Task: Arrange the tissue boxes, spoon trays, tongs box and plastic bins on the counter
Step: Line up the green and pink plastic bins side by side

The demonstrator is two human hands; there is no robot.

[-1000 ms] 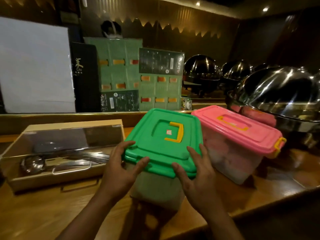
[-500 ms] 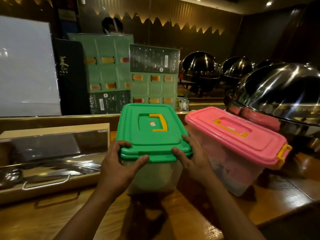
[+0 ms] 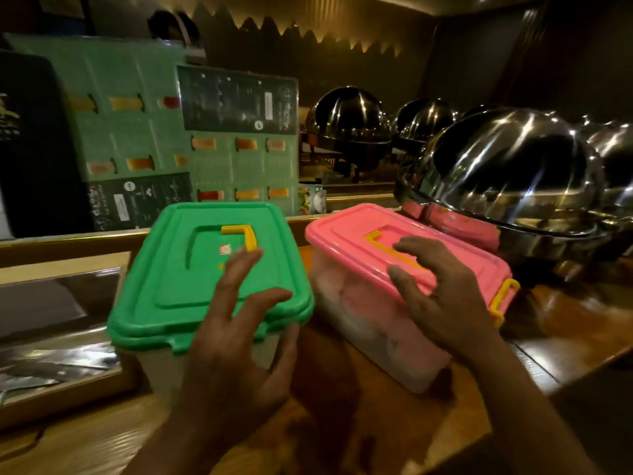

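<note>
Steel chafing domes (image 3: 507, 173), green menu boards (image 3: 137, 132)

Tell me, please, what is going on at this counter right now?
A person is arranging two lidded plastic bins on the wooden counter. The left hand hovers open in front of the green-lidded bin, gripping nothing. The right hand reaches over the pink-lidded bin with fingers spread near its yellow handle. The bins stand side by side, with a clear-lidded utensil box to their left and steel dome lids to their right.
</note>
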